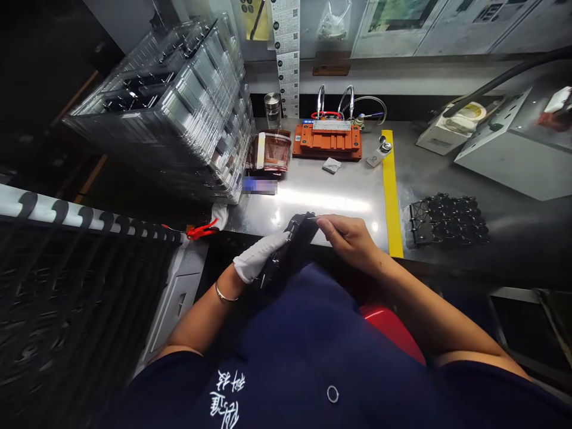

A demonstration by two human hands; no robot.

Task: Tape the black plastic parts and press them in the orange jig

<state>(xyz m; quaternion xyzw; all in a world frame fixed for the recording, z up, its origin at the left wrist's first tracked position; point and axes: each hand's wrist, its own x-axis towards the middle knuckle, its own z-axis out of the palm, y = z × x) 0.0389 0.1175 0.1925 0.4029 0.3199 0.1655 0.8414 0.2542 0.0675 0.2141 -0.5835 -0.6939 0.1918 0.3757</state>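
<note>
Leftmost, far stack: a tall pile of clear moulded plastic trays (179, 101) is seen at the far left of the grey metal bench (339, 196), well apart from both hands.
Left hand: the left hand (259, 257), covered by a white fabric glove, is wrapped around the near-left side of the flat black rectangular plastic part (290, 250); its fingers (272, 243) are closed on that part from the left.
Held part, position: the part is held above the near edge of the bench, close to the body, between the two hands.
Held part, long axis: it is tilted, running from near left, by the gloved wrist, to far right, where its upper end is met by the other hand.
Right hand: the bare right hand (353, 238) is placed just right of the part's far end; its fingertips (322, 224) are pinched together at that upper corner, apparently on something thin and pale, though what is pinched cannot be told.
Key relation: the part's far end lies immediately left of the right fingertips, touching or nearly so; the left hand is the bearer.
Far middle: an orange block-shaped fixture (328, 142) is set at the far side.
Right: a strip of yellow tape (392, 190) and a black lattice mat (447, 219) are seen.
</note>
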